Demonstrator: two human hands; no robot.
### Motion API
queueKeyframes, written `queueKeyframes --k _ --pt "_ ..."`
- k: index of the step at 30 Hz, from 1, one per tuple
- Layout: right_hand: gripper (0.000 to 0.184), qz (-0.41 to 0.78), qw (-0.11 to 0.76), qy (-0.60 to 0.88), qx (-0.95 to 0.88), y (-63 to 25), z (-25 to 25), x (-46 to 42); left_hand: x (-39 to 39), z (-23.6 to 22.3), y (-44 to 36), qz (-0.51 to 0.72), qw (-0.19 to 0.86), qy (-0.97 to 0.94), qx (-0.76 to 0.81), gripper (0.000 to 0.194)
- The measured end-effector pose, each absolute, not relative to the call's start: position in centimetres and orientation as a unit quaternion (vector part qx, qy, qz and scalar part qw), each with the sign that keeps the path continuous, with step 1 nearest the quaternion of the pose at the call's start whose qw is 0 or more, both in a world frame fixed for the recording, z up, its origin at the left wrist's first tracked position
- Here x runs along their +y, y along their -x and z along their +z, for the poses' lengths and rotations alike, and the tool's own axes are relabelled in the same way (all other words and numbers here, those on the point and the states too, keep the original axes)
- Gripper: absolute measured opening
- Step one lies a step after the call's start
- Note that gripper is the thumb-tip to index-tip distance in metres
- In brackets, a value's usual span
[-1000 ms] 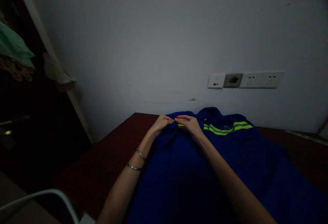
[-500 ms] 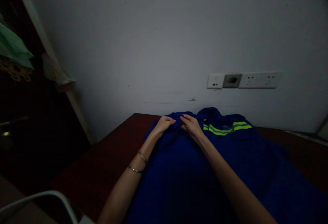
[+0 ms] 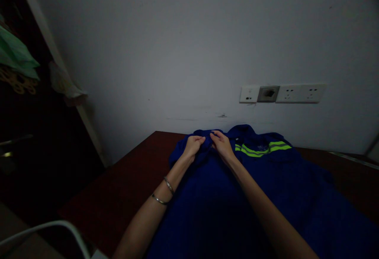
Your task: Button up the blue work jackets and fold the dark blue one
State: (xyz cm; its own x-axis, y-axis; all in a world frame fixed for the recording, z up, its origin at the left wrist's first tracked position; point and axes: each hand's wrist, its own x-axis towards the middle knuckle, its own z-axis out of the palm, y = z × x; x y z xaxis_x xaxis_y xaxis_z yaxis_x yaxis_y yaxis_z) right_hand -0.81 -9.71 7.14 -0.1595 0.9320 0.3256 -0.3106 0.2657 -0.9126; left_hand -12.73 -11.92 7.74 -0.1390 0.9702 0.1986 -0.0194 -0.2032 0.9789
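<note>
A dark blue garment (image 3: 225,196) with yellow-green stripes (image 3: 260,149) lies spread on a dark red-brown table (image 3: 118,188). Both my hands rest at its far edge, close together. My left hand (image 3: 194,145), with two thin bracelets on the wrist, has its fingers curled and pinches the blue cloth. My right hand (image 3: 221,144) also has bent fingers gripping the cloth just to the right of it. The fingertips almost touch.
A white wall rises just behind the table, with a row of sockets (image 3: 282,93) at the right. A dark opening with a white frame (image 3: 59,65) and hanging things lies to the left. A white curved chair rail (image 3: 53,227) shows at the lower left.
Both hands have shifted slightly right along the garment's far edge and drawn closer together, bunching the cloth; the small yellow-green bit seen between them is now covered.
</note>
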Motion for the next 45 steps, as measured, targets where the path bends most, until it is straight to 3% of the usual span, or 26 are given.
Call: queueKeyframes --k 12,24,32,38,45 --pt "0.036 0.555 0.574 0.288 -0.529 0.8 7.0 -9.7 -11.2 6.6 12.5 0.594 0.346 -0.521 0.505 0.019" --pt "0.031 0.590 0.560 0.295 -0.501 0.9 7.5 -10.2 -11.9 7.2 12.2 0.600 0.340 -0.517 0.507 0.017" --pt "0.031 0.549 0.565 0.357 -0.502 0.8 7.9 -10.4 -12.2 7.4 12.4 0.603 0.337 -0.517 0.505 0.013" --pt "0.028 0.598 0.556 0.278 -0.505 -0.2 8.1 -10.1 -12.3 7.7 12.4 0.615 0.364 -0.509 0.479 0.014" --pt "0.033 0.587 0.560 0.298 -0.503 -0.6 8.2 -9.8 -12.3 8.1 12.6 0.596 0.360 -0.532 0.482 0.012"
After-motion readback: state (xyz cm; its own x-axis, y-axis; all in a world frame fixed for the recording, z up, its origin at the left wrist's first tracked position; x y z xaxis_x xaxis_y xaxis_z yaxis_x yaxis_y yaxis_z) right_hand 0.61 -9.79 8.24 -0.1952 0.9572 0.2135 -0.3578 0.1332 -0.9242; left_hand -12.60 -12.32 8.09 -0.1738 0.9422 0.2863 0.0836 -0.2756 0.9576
